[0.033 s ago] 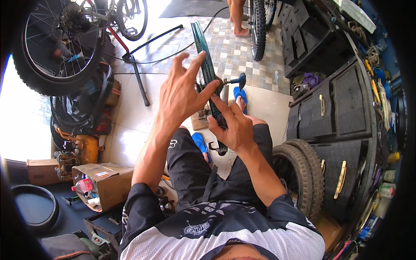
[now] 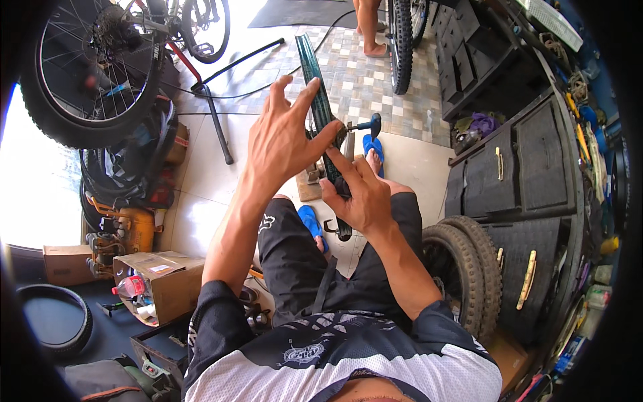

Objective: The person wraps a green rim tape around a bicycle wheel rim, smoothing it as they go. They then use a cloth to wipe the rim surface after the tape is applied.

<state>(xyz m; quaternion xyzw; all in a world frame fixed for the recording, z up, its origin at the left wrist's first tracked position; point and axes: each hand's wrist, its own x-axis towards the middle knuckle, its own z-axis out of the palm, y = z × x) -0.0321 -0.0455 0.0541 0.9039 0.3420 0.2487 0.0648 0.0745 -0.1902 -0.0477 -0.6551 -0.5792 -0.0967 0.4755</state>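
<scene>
A dark green bicycle wheel rim [image 2: 309, 60] without a tyre stands upright and edge-on between my knees, its hub and sprockets partly hidden behind my hands. The stand around it has a wooden base [image 2: 309, 189] and a blue-handled lever [image 2: 365, 125] on the right. My left hand [image 2: 281, 137] is open over the rim's left side, fingers spread, with the thumb against the rim. Lower down, my right hand [image 2: 362, 197] curls over the near part of the rim, thumb and fingers on either side. Whether a small tool sits inside those fingers is hidden.
Mountain bikes stand at upper left [image 2: 90, 67] and upper right [image 2: 400, 50], a person's bare legs [image 2: 368, 27] beside the latter. Loose tyres [image 2: 472, 268] lean on the dark drawers [image 2: 502, 167] at right. A cardboard box [image 2: 175, 285] and an orange compressor [image 2: 137, 228] are at left.
The view has shifted very slightly. My left fingers have bent a little; the right hand keeps its place on the rim.
</scene>
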